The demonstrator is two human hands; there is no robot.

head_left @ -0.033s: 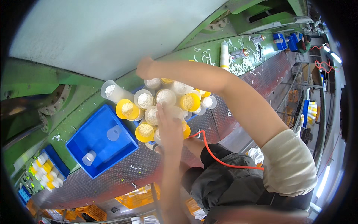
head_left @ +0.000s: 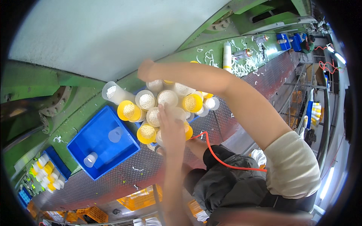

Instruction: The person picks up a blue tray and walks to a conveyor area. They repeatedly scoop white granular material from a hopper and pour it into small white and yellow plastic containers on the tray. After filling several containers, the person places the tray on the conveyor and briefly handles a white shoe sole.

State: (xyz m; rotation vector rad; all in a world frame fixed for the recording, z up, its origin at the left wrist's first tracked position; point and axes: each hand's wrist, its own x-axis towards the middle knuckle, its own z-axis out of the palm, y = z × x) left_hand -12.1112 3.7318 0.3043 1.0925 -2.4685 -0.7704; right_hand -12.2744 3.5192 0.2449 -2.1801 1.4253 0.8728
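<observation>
A cluster of translucent cups and yellow cups stands before me, many holding white granules. My left hand reaches up over the near cups, its fingers stretched out and resting against a translucent one. Its grip, if any, on the cups beneath is not visible. My right hand is at the far side of the cluster, beside the pale panel, just above a white-filled cup. It is bent at the wrist and slightly blurred, with its fingers hidden. A taller translucent cup leans at the cluster's left.
A blue bin holding two translucent cups sits left of the cluster. White scraps litter the green ledge at the far right. An orange hose runs across near my lap. Orange crates lie below the platform.
</observation>
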